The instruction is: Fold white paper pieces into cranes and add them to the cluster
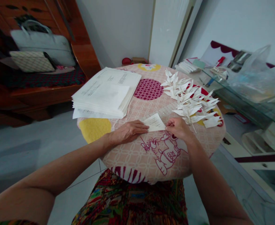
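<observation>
Left hand and right hand hold the small white printed paper on the round pink cloth-covered desk: mid-fold, seemingly, calling for careful creasing.

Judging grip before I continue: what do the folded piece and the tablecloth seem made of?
Folded piece: likely matte paper, by its crisp edges and printed marks. Tablecloth: probably soft, matte fabric, as its left yellow patch looks fuzzy.
</observation>
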### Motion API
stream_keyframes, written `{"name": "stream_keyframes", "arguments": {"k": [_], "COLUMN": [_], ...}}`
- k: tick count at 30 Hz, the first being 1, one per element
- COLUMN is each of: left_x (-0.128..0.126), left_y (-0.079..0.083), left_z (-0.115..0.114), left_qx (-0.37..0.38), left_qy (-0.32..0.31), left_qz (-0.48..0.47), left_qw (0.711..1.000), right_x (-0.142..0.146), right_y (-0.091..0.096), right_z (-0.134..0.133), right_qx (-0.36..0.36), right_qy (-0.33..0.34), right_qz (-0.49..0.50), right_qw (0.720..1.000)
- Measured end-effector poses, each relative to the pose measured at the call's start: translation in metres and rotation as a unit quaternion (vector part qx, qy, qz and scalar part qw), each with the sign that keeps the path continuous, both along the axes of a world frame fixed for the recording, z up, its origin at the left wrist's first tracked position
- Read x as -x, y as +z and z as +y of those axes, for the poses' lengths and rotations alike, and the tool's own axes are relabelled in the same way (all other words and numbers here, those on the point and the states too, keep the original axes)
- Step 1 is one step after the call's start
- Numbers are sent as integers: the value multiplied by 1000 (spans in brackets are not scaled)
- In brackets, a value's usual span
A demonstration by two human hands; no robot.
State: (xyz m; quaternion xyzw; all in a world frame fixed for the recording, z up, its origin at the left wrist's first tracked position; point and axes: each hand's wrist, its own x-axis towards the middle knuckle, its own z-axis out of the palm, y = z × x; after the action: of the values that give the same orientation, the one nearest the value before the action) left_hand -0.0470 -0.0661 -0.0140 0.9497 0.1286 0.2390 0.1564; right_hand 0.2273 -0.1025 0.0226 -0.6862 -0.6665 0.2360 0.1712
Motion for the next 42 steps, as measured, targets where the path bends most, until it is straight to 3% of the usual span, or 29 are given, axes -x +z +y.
{"name": "stream_keyframes", "arguments": {"k": [3, 6, 8, 10, 13, 15, 17, 21, 24, 26, 29, 32, 34, 37, 42], "left_x": [1, 3, 4, 3, -4, -13, -26, -52, -63, -63, -54, -43, -39, -43, -60], "left_y": [0, 2, 5, 11, 19, 23, 25, 25, 26, 27, 29, 32, 33, 33, 35], "left_z": [0, -3, -5, -8, -9, -9, -8, -7, -5, -2, 9, 24, 34, 45, 50], "left_qx": [-7, 3, 27, 84, 260, 415, 544, 657, 671, 669, 665, 660, 652, 640, 601], "left_qy": [-6, -3, 49, 156, 302, 299, 239, 209, 218, 221, 207, 192, 173, 145, 111], "left_qz": [-8, -25, -55, -100, -150, -154, -148, -208, -246, -247, -187, -101, -45, 30, 127], "left_qw": [1000, 1000, 997, 979, 905, 845, 791, 694, 664, 666, 692, 719, 737, 754, 782], "right_x": [4, 6, 4, 4, 11, 22, 36, 65, 77, 75, 57, 32, 19, 10, 6], "right_y": [4, 4, 2, -1, -6, -8, -9, -12, -14, -16, -18, -21, -24, -28, -38], "right_z": [6, 12, 11, 5, -10, -20, -27, -35, -39, -42, -46, -48, -48, -46, -42], "right_qx": [7, 62, 113, 137, 66, 14, -5, 15, 35, 54, 71, -78, -202, -320, -361], "right_qy": [25, 34, 21, -15, -90, -126, -158, -164, -167, -142, -72, -52, -14, 100, 234], "right_qz": [-11, 28, 95, 171, 299, 376, 429, 486, 504, 499, 440, 299, 185, 28, -105], "right_qw": [1000, 997, 989, 976, 948, 918, 890, 858, 847, 853, 892, 949, 962, 942, 897]}}
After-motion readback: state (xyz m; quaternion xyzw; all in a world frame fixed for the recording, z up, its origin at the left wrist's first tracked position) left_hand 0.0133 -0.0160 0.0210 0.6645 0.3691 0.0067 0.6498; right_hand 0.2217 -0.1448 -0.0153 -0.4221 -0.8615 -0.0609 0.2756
